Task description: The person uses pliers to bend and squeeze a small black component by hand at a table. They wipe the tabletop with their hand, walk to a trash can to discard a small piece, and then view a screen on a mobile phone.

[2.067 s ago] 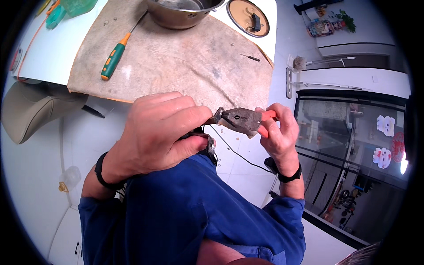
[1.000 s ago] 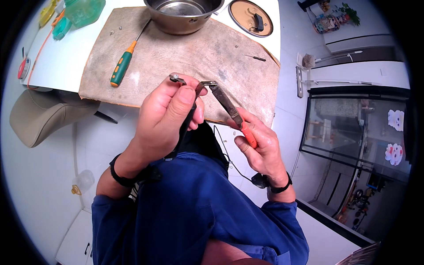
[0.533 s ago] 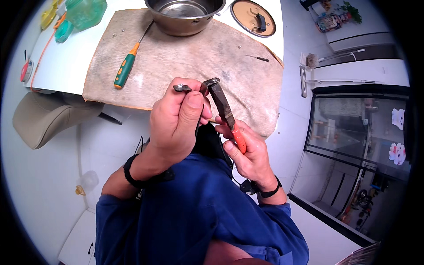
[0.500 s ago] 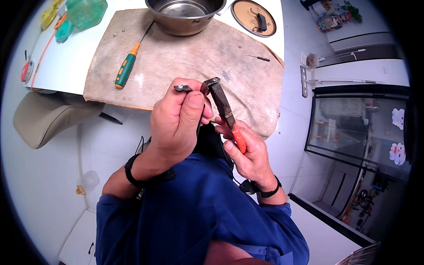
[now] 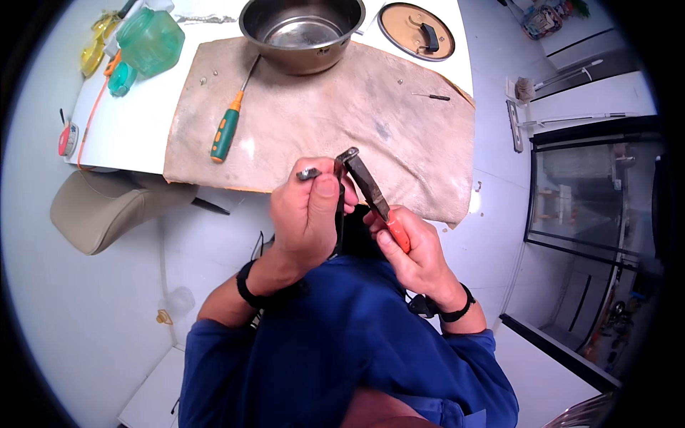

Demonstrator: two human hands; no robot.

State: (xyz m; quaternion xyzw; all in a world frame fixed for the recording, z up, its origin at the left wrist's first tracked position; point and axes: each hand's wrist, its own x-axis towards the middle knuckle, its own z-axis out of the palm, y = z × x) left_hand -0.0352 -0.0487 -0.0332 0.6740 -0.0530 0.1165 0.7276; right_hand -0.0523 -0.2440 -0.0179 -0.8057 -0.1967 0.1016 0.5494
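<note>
My left hand (image 5: 307,214) is closed around a dark, narrow piece, possibly a pot handle. A blackened metal end (image 5: 308,173) of it sticks out past the thumb, and a dark length shows below the fingers. Most of the piece is hidden in the fist. My right hand (image 5: 419,250) grips a pair of pliers (image 5: 372,187) by its red handle. Their dark head reaches up and left to the metal beside my left fingers, where a small round rivet or screw head shows. Whether the jaws are clamped on it I cannot tell.
On the white table lies a beige cloth (image 5: 285,114) with a green-and-orange screwdriver (image 5: 225,135), a steel pot (image 5: 300,53) and a thin black-handled tool (image 5: 439,97). A glass lid (image 5: 417,32) sits at the back right, a green plastic jar (image 5: 151,43) at the left. A beige chair (image 5: 107,210) stands below.
The whole view has shifted, so everything sits lower and further right. Both hands keep their grips; the dark piece and the pliers have stayed close together with little change.
</note>
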